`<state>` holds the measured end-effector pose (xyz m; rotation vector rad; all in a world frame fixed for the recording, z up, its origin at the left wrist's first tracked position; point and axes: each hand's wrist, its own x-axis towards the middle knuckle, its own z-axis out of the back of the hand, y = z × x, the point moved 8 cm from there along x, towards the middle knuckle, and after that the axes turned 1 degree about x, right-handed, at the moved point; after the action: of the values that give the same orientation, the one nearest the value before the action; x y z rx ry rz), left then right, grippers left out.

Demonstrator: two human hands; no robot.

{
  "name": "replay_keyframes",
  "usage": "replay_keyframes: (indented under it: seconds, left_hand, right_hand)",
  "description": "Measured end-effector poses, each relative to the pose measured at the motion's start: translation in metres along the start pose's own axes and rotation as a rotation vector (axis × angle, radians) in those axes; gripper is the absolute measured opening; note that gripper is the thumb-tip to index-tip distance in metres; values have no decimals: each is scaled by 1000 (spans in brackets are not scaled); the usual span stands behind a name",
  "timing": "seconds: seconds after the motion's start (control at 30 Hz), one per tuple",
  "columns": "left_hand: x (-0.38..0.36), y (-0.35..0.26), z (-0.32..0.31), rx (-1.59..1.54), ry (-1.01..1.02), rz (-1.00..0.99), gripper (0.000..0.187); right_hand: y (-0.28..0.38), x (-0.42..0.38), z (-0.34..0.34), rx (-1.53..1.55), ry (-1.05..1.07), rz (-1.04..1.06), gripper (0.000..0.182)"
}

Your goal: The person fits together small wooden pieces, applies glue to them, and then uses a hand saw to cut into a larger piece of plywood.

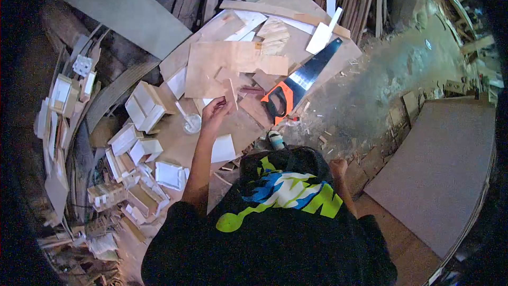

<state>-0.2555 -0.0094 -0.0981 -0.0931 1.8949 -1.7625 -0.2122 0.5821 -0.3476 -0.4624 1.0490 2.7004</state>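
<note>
Dusty workshop floor (pixel 370 90) spreads to the right of our brown wooden bench (pixel 238 132). Our left hand (pixel 216 108) pinches one thin, flat, light-brown wooden piece (pixel 231 95) between thumb and fingers, over the bench. We judge this a holding or checking step; moving the piece calls for a steady pinch. Right of that hand lies one orange-and-black-handled steel handsaw (pixel 304 78); near its left, one small whitish cup (pixel 192 124) with one pale stick (pixel 182 110). Farther left, white-and-tan box-shaped wooden pieces (pixel 144 107) heap too thickly to count. Our right hand (pixel 338 167) looks curled; we cannot tell whether it holds anything.
</note>
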Motion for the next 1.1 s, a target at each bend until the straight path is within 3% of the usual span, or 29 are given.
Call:
replay_keyframes:
  seconds: [0.03,0.13,0.2,0.27,0.33,0.4,0.47,0.53,0.63,0.83,0.87,0.97,1.0,1.1]
  left_hand:
    - [0,0,4,11,-2,-1,43]
    - [4,9,17,22,66,-24,42]
    - [-5,-3,19,42,84,-35,40]
    - [-12,-6,25,40,89,-43,38]
    - [-19,-3,35,21,77,-49,36]
    - [-28,2,44,-1,82,-33,34]
    - [-32,9,51,-19,80,-45,33]
    - [-40,20,60,-31,63,-63,33]
    - [-52,40,79,-52,-22,-7,33]
    - [-88,57,94,-146,-53,14,34]
    - [-96,53,96,-95,-52,34,36]
    - [-98,87,118,-142,-85,73,36]
    - [-99,88,123,-107,-93,66,36]
    - [-101,83,133,-46,-101,25,36]
  right_hand:
    - [-11,1,-11,14,11,58,25]
    - [-12,15,-18,-106,-138,-79,25]
    - [110,-7,13,6,-79,32,24]
    - [142,7,3,-269,-19,1,23]
    - [164,17,-17,63,-105,220,22]
    - [216,14,-28,327,-55,276,24]
    - [239,34,-54,168,-67,347,23]
    - [328,5,-34,24,-202,494,24]
    - [377,-2,-48,63,-212,608,27]
    - [422,3,-74,40,-108,589,32]
    - [426,4,-76,26,-43,504,31]
    - [416,18,-92,307,-27,552,30]
    - [428,9,-80,239,56,457,19]
    - [416,19,-89,296,128,479,11]
